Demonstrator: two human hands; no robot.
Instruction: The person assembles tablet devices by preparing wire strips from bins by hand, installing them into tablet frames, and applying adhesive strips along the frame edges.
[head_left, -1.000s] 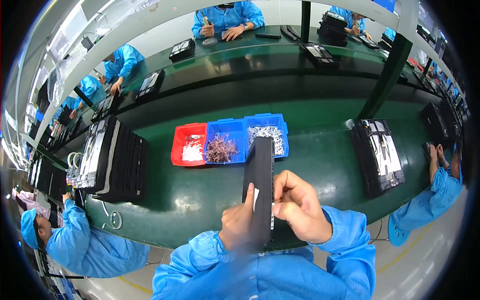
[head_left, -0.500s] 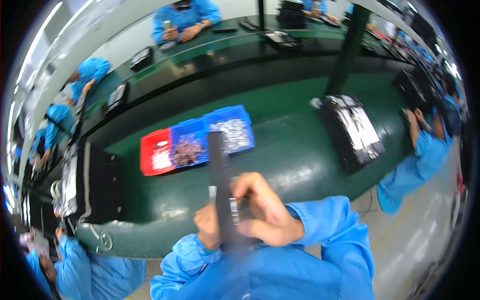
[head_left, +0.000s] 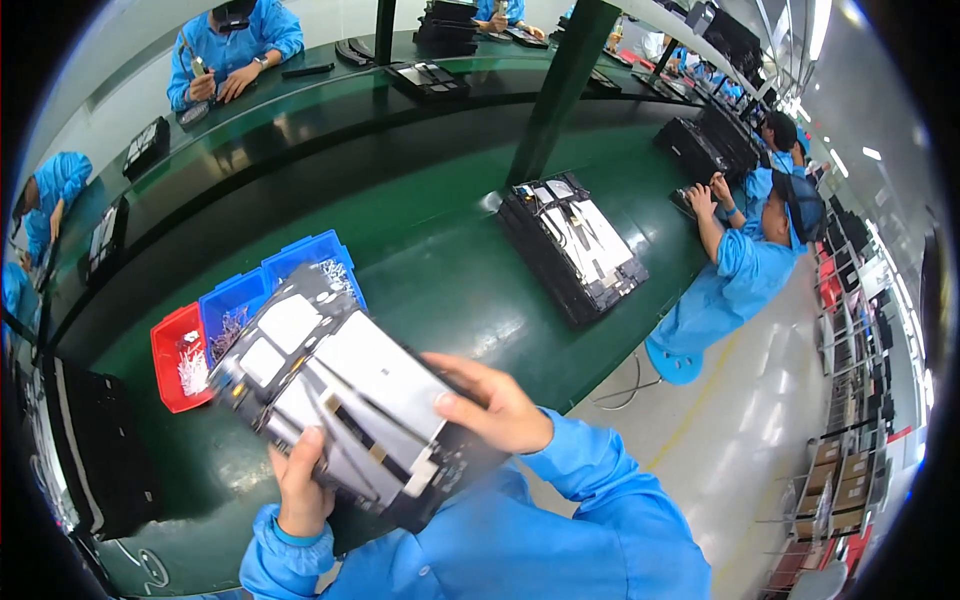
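Left hand [head_left: 303,483] and right hand [head_left: 492,405] grip opposite edges of a black-and-silver device [head_left: 375,385], thumbs on its face, above the green table [head_left: 460,310]; beyond, adjoining: red bin [head_left: 168,350], white slivers [head_left: 192,372]; middle blue bin [head_left: 228,297], brownish bits [head_left: 228,330]; end blue bin [head_left: 308,252], pale pieces [head_left: 336,275]

On the glossy green tabletop [head_left: 430,262], an open red plastic bin [head_left: 164,352] stands left of a blue plastic bin [head_left: 231,298]; a second blue plastic bin [head_left: 304,253] is beyond it, to the right. Before them, a flat rectangular black-and-silver panel [head_left: 372,372] is between the bare left hand [head_left: 301,487] and bare right hand [head_left: 502,408]. Right, a rectangular black-and-silver block [head_left: 582,238] lies.
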